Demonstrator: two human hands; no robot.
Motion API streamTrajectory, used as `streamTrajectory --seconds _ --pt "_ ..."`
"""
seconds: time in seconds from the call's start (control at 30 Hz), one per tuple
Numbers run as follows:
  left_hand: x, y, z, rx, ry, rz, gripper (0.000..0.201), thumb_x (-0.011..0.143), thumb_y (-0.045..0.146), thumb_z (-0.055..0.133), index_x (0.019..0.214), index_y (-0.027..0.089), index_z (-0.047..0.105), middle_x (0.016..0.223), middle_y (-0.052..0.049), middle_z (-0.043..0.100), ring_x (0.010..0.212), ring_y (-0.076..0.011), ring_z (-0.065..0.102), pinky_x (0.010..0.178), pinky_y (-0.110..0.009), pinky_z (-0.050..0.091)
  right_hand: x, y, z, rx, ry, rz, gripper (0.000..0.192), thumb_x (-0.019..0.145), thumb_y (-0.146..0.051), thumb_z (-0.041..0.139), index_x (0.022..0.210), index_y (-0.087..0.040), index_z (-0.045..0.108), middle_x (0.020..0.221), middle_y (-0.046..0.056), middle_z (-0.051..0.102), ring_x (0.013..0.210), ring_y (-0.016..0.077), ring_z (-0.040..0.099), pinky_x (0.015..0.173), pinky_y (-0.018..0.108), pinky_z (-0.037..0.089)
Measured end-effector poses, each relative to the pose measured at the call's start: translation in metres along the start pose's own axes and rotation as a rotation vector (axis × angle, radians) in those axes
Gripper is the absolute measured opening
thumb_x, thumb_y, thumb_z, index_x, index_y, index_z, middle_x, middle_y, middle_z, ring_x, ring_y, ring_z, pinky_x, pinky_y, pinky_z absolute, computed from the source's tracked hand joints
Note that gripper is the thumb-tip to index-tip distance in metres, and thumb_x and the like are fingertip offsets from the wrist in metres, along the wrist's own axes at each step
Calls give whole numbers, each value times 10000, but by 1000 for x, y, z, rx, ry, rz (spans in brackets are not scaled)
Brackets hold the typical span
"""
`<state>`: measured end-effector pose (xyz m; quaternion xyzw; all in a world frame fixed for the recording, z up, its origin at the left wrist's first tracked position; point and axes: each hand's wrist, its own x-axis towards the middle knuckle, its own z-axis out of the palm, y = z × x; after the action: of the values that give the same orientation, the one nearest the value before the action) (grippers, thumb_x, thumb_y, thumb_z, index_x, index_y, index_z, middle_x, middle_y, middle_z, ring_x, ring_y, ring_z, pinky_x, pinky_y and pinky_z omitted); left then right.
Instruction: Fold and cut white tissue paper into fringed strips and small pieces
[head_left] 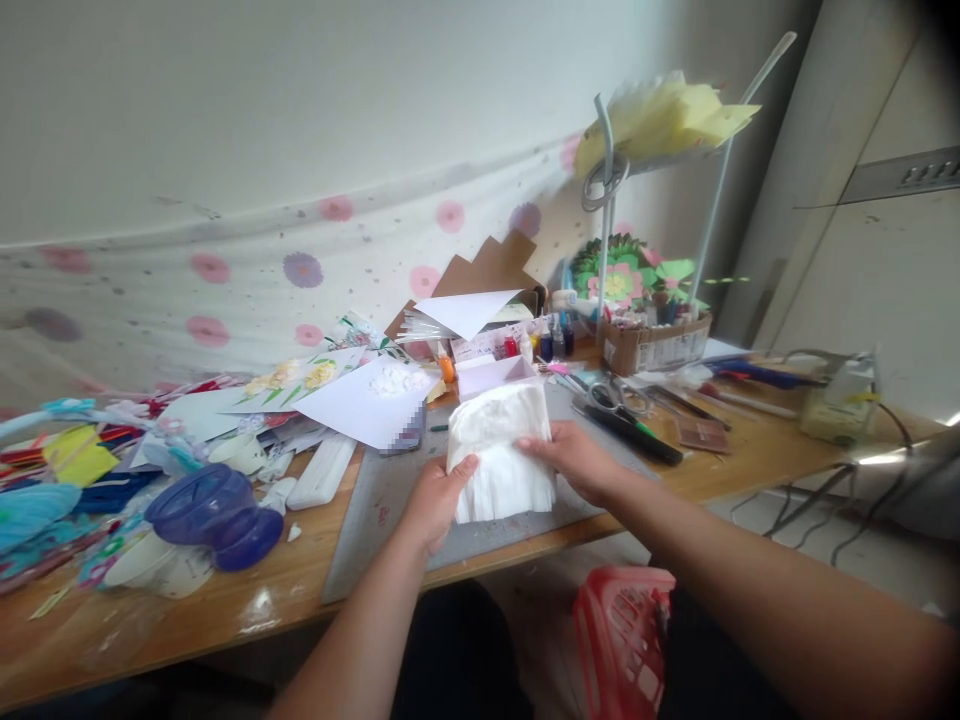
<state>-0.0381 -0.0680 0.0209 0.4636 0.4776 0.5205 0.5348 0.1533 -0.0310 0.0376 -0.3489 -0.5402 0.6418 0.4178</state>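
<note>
A crumpled white tissue sheet (501, 450) sits over the grey cutting mat (375, 530) at the front edge of the wooden bench (225, 600). The left hand (439, 500) pinches its lower left edge, fingers closed on it; the right hand (574, 460) grips its right side. Just behind stands a small white box (491, 375), with scissors (615, 395) to the right and a purple bowl (214, 510) well left

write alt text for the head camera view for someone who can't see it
Two bare hands, left hand and right hand, hold a white crinkled tissue paper stack over a grey cutting mat on a cluttered wooden craft table. A blue plastic vase lies at left; silver scissors lie at right.
</note>
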Motion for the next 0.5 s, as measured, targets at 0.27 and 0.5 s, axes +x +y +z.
streamTrajectory --seconds 0.27,0.5 --pt "-16 3 9 -130 41 -97 439 741 386 636 1070 96 612 923 -139 703 880 -270 647 746 -353 507 -16 -1 4 -154 95 48 201 697 -346 625 657 -155 581 514 -31 524 444 92 444 396 203 388" --pt "-23 11 15 -284 36 -178 398 733 314 659 1063 96 612 1009 -157 679 933 -284 633 790 -367 509 -24 -15 -2 -162 36 54 229 681 -365 631 630 -151 570 473 -46 474 395 71 394 345 188 327"
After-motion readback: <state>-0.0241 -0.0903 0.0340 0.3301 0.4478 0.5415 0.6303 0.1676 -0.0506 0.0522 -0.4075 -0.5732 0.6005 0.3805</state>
